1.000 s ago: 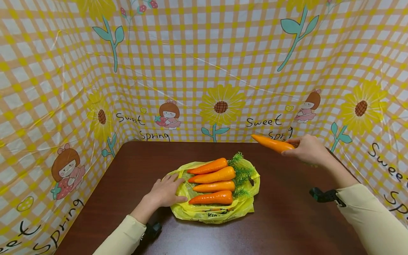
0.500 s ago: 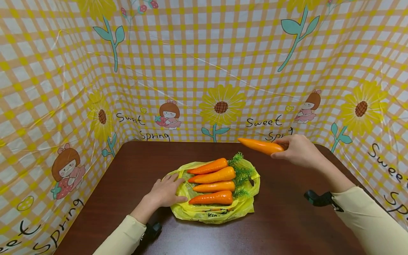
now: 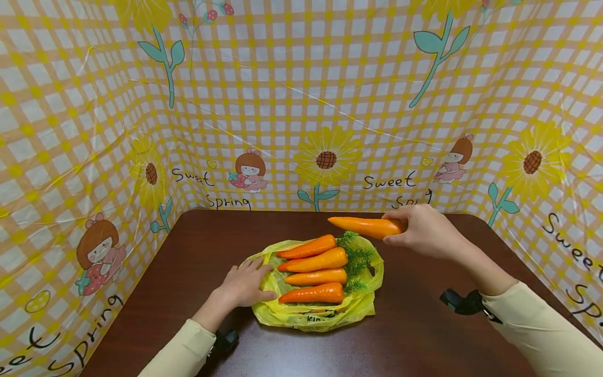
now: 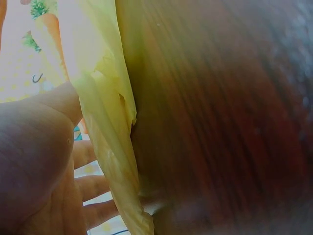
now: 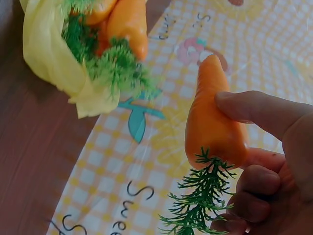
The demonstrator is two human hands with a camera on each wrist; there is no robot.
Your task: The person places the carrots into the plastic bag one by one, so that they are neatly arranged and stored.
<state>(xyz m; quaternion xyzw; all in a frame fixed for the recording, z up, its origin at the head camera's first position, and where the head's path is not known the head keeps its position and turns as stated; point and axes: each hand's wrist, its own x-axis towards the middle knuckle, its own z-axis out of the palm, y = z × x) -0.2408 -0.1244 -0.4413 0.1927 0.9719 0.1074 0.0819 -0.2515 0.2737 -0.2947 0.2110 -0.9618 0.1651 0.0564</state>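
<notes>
My right hand (image 3: 426, 230) pinches an orange carrot (image 3: 365, 226) by its thick end, thumb on one side and fingers on the other. Its narrow tip points left, and green feathery leaves (image 5: 203, 196) hang from the thick end in the right wrist view. Below and to the left lies a yellow plastic bag (image 3: 306, 320), its mouth spread wide, with several carrots (image 3: 313, 259) lying side by side on it, leaves toward the right. My left hand (image 3: 245, 283) rests on the bag's left edge with fingers spread; the bag's film (image 4: 105, 112) covers its fingertips in the left wrist view.
The dark brown wooden table (image 3: 188, 256) lies under everything. A checked cloth (image 3: 282, 104) with sunflowers and printed figures hangs as walls at the back and both sides. Dark devices are strapped at both wrists.
My right hand has carried the carrot left and a little down, from the right side to just behind the bag's leafy end. The left hand and the bag stay put.
</notes>
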